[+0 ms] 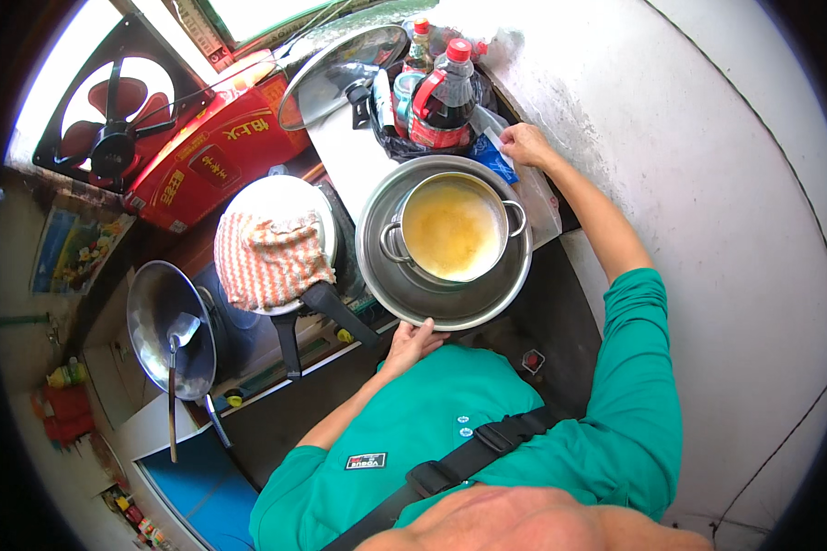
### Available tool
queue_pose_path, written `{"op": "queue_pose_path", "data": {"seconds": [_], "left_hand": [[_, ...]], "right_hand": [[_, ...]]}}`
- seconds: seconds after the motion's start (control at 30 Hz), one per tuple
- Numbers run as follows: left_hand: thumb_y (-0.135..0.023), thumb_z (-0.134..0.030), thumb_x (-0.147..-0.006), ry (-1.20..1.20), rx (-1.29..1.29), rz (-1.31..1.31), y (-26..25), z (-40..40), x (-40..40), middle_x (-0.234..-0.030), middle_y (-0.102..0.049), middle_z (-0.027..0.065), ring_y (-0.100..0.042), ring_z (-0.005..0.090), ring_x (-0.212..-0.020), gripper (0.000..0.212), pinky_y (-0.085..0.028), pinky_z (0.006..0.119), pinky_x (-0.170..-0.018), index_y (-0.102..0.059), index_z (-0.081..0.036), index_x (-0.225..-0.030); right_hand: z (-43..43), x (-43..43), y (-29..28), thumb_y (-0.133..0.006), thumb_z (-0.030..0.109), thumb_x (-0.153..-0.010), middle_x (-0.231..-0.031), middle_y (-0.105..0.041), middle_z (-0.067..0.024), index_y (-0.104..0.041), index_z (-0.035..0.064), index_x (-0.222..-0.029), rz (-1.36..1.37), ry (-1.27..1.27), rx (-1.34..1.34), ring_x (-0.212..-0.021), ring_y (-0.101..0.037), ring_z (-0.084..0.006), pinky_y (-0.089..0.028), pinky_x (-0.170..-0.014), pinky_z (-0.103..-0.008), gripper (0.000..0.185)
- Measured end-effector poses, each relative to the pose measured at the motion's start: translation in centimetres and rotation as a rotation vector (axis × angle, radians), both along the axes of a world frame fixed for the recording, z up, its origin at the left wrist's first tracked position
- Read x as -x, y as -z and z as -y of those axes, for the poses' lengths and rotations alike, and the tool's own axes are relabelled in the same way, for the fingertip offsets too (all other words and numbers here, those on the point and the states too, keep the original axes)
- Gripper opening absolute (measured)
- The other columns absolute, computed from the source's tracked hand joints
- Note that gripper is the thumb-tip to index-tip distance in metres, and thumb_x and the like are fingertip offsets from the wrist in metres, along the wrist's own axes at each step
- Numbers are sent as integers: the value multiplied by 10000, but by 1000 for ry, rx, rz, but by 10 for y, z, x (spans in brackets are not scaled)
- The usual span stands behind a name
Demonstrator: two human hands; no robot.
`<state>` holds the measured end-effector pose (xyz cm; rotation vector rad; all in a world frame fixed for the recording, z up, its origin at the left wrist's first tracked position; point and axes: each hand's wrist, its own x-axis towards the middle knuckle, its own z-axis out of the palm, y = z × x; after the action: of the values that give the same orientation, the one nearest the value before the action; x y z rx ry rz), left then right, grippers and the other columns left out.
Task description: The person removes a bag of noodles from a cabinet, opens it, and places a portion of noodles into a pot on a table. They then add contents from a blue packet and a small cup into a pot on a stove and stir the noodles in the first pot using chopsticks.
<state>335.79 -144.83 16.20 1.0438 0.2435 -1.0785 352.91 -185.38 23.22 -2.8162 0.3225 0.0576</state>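
Note:
A wide stainless steel basin [386, 289] stands in front of me, partly over the counter edge. Inside it sits a two-handled metal pot [405, 251] filled with yellow, frothy liquid [451, 227]. My left hand [412, 346] grips the basin's near rim, thumb on top and fingers below. Beyond the basin on the right, my right hand [526, 145] pinches the pale upper edge of a blue-and-white packet [491, 157]. A clear plastic bag [541, 206] lies beneath that hand, beside the wall.
Left of the basin, a pressure cooker [331, 234] bears a striped cloth [272, 262]. A wok [155, 330] holds a spatula [182, 329]. Behind are sauce bottles [448, 96], a glass lid [338, 76], a red carton [213, 151] and a fan [114, 138]. A wall [717, 241] stands close right.

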Motion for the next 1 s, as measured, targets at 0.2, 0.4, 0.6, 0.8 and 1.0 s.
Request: {"op": "queue_pose_path", "data": {"seconds": [0.2, 0.4, 0.6, 0.8, 1.0], "left_hand": [[-593, -170, -882, 486, -14, 547, -95, -50, -32, -873, -631, 76, -611, 117, -776, 175, -491, 258, -685, -625, 1, -896], [-526, -117, -879, -192, -103, 1173, -187, 22, -202, -707, -599, 59, -565, 98, -594, 189, -457, 233, -502, -639, 34, -863], [-419, -32, -791, 138, -358, 1114, -120, 136, -325, -613, -597, 75, -504, 115, -409, 274, -388, 262, -352, -632, 8, -959], [-564, -139, -778, 234, -576, 887, -77, 192, -370, -549, -582, 121, -534, 177, -380, 155, -388, 306, -311, -578, 14, -791], [-690, -216, -755, 390, -643, 709, -56, 218, -396, -525, -470, -1, -474, 114, -396, 234, -343, 255, -324, -519, -89, -659]], "right_hand": [[5, 26, -16, -630, 230, -691, -843, -673, -132, -683, 96, -970, 155, 37, -127, -809, -647, -276, -497, -750, -370, 314], [-40, 87, -64, -566, 258, -843, -677, -658, -51, -694, 90, -926, 502, 273, -289, -619, -625, -156, -467, -588, -287, 226], [-137, 218, -85, -504, 227, -917, -620, -603, -74, -654, 11, -818, 604, 305, -390, -575, -588, -151, -445, -548, -279, 282], [-198, 335, -51, -510, 180, -919, -622, -598, -42, -654, -16, -850, 598, 711, -510, -545, -532, -88, -413, -511, -239, 253], [-249, 429, 6, -482, 229, -947, -628, -581, -8, -645, -31, -858, 609, 1165, -699, -542, -474, -50, -386, -519, -203, 320]]}}
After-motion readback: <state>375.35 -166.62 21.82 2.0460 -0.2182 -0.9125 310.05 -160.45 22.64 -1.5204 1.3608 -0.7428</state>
